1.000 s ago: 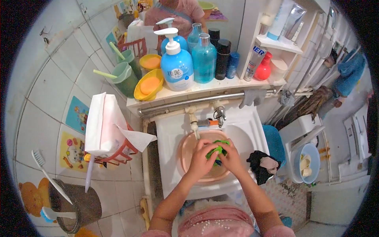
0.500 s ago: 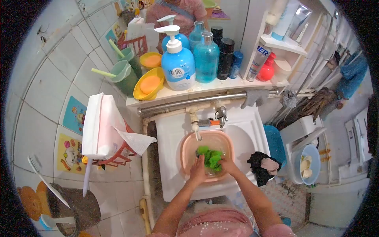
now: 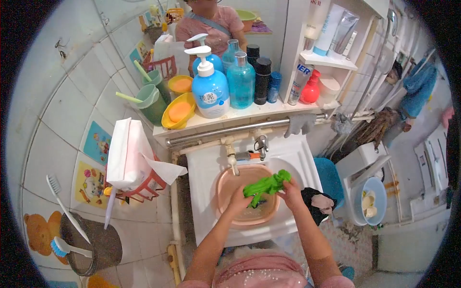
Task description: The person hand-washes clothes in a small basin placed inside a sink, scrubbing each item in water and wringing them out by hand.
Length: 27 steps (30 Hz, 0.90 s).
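A bright green cloth (image 3: 266, 185) is stretched between my two hands above a pink basin (image 3: 223, 181). My left hand (image 3: 238, 198) is closed on the cloth's left end, over the basin. At its right end my right hand (image 3: 291, 193) grips it with bent fingers, near the basin's right edge. The basin stands in the white sink (image 3: 204, 168) and holds water with something dark in it, too hidden by the cloth to name. Above the basin is a pale tap (image 3: 232, 163), and a metal tap (image 3: 261, 144) is to its right.
A shelf (image 3: 240, 116) behind the sink bears a blue pump bottle (image 3: 210, 91), a teal bottle (image 3: 241, 81) and a yellow soap dish (image 3: 178, 111). Tissues (image 3: 127, 153) hang at the left. A black cloth (image 3: 314, 211) lies on the sink's right edge.
The green cloth was bunched low in the basin; now it is lifted and drawn out sideways between both hands. My right hand has moved up and right. The view has shifted slightly.
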Motion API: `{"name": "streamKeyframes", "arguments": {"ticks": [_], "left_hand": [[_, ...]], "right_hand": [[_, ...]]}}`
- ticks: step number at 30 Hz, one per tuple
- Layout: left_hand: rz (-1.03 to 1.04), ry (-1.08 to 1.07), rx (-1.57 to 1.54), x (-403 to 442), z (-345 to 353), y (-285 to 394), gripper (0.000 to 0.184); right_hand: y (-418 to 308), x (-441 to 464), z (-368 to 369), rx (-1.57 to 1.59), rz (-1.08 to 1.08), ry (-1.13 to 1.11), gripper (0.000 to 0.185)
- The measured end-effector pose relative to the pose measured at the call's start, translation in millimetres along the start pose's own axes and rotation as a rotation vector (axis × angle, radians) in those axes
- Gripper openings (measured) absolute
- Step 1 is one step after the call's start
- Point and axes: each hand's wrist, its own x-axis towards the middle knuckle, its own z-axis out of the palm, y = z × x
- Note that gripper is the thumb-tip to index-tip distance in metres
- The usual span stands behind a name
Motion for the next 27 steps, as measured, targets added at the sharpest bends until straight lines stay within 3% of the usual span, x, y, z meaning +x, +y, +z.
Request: {"name": "streamKeyframes", "arguments": {"ticks": [1, 2, 4, 5, 6, 8, 9, 11, 12, 14, 15, 17, 18, 20, 22, 24, 25, 27], "left_hand": [[0.028, -0.043, -0.018, -3.8, -8.0, 23.7, 0.037], [0.028, -0.039, -0.016, -4.6, -8.6, 32.6, 0.037], [0.075, -0.039, -0.027, -6.0, -7.1, 51.0, 0.036], [0.074, -0.035, -0.025, -7.8, -7.7, 62.0, 0.036], [0.115, -0.059, 0.002, -12.1, -10.7, 80.3, 0.036], [0.156, -0.085, 0.031, -17.3, -7.3, 95.4, 0.035], [0.233, -0.071, 0.041, -19.8, -3.1, 98.4, 0.033], [0.347, -0.033, 0.072, -23.4, 0.8, 99.9, 0.034], [0.347, -0.033, 0.074, -24.9, 0.2, 98.5, 0.034], [0.355, 0.151, 0.111, -27.4, -3.5, 91.7, 0.044], [0.355, 0.152, 0.111, -29.9, -5.6, 84.7, 0.044], [-0.035, 0.269, -0.108, -36.0, -5.1, 62.5, 0.056], [-0.035, 0.269, -0.109, -39.0, 0.8, 47.1, 0.056], [-0.413, 0.111, -0.231, -43.3, 15.5, 7.8, 0.069], [-0.506, 0.036, -0.236, -45.6, 19.7, 12.1, 0.076], [-0.807, -0.134, -1.076, -55.3, -0.5, 82.0, 0.072], [-0.808, -0.137, -1.076, -46.5, 5.4, 64.3, 0.072], [-1.117, -0.312, -1.442, -25.2, 12.7, 33.0, 0.057]], "right_hand": [[23.9, 14.2, -20.2, -0.039, 0.023, -0.058, 0.041], [44.6, 23.3, -34.0, -0.039, 0.024, -0.063, 0.041], [63.0, 26.5, -40.7, -0.791, 0.052, 0.039, 0.071], [69.8, 18.9, -34.5, -1.111, -0.201, 0.129, 0.092], [67.9, 8.6, -21.4, -1.111, -0.201, 0.125, 0.092], [64.2, -3.8, -1.1, -1.003, -0.883, -0.058, 0.087], [68.5, 0.5, 2.9, -1.002, -0.883, -0.057, 0.087], [78.4, 13.6, 8.4, -0.635, -0.674, -0.255, 0.069], [74.2, 9.4, 12.0, -0.634, -0.675, -0.255, 0.069], [53.4, -10.1, 22.7, -0.481, -0.391, -0.134, 0.05], [46.7, -17.0, 26.0, -0.481, -0.391, -0.135, 0.05], [38.0, -25.1, 29.3, -0.373, -0.318, -0.035, 0.038], [39.1, -24.1, 27.7, -0.373, -0.319, -0.035, 0.038], [43.0, -21.5, 23.1, -0.299, -0.297, -0.041, 0.036], [42.2, -27.7, 26.8, -0.25, -0.277, -0.058, 0.036], [46.1, -33.1, 30.3, -0.202, -0.259, -0.071, 0.037], [51.0, -35.9, 31.6, -0.186, -0.277, -0.088, 0.037], [57.7, -42.1, 31.2, -0.169, -0.292, -0.104, 0.038]]}}
